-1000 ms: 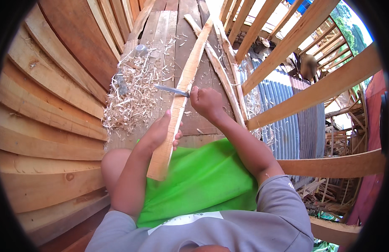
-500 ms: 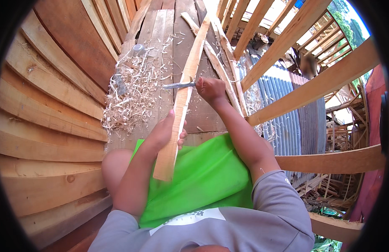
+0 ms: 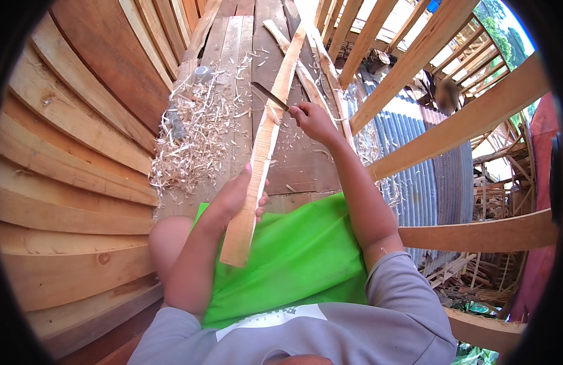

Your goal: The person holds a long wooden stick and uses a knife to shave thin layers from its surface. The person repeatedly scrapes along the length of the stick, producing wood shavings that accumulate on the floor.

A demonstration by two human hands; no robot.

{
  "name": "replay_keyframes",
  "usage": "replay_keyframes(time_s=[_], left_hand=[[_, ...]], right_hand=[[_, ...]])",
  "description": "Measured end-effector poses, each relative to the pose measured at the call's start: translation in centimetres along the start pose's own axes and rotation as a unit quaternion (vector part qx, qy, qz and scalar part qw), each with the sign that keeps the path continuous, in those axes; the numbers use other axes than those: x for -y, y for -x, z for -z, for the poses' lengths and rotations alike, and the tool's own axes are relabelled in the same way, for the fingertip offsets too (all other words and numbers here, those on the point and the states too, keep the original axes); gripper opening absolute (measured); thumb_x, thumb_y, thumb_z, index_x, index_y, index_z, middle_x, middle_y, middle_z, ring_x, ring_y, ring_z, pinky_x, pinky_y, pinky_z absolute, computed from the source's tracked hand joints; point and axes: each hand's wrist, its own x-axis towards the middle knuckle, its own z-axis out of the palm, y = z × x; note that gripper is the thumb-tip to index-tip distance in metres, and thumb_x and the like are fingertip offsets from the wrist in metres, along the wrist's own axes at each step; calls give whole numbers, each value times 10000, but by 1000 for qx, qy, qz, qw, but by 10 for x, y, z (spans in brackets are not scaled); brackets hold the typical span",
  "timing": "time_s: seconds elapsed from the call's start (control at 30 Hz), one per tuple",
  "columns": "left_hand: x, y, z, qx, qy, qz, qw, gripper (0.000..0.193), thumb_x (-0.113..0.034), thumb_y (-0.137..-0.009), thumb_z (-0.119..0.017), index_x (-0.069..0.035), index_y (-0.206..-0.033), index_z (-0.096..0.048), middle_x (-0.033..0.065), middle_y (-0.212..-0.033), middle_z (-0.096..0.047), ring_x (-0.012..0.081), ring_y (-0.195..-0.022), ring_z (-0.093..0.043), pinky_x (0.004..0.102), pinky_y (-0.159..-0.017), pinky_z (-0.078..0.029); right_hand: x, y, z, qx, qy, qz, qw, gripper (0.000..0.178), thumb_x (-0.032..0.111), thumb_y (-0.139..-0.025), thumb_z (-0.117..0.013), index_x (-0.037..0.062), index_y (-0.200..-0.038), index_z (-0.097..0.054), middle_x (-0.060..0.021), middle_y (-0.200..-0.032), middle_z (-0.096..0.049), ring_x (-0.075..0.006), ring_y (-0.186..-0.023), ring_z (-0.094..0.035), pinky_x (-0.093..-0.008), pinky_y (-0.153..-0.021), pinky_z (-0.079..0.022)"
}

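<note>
And there was the right grip (image 3: 315, 121), fingers curled snugly around one knife (image 3: 269, 96), its dark blade slanting across one long wooden strip (image 3: 264, 149) in the upper middle of the frame; whether steel met wood, you couldn't tell! Lower down, the left grip (image 3: 237, 191) clasped that same strip, thumb one side, fingertips the other, its near end above the green cloth (image 3: 300, 255). Farther out, two rough wood lengths (image 3: 331, 76) lay upper right of centre, one heap of shavings (image 3: 193, 143) left of centre.

Rough wooden strip (image 3: 265, 141), metal blade (image 3: 270, 95), matt cloth (image 3: 300, 243)
</note>
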Motion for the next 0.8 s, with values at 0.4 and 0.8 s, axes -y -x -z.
replay_keyframes(time_s=[0.4,0.8], left_hand=[[0,-2,3,0,-10,6,1000,571,-571,-999,-246,-60,-1077,-489,38,-667,-502,153,-511,-499,324,-488,-455],[3,-4,3,-11,-12,15,1000,577,-569,-1000,-249,-54,-1102,-488,36,-672,-503,155,-512,-488,327,-497,-453]], right_hand=[[17,17,-13,79,36,30,996,600,552,-934,-513,-15,-763,-612,-67,-546,-479,-170,-522,-443,-360,-521,-361],[-1,10,2,1,-642,-236,730,508,604,-944,-411,164,-698,-354,55,-507,-260,-84,-389,-161,-258,-379,-133]])
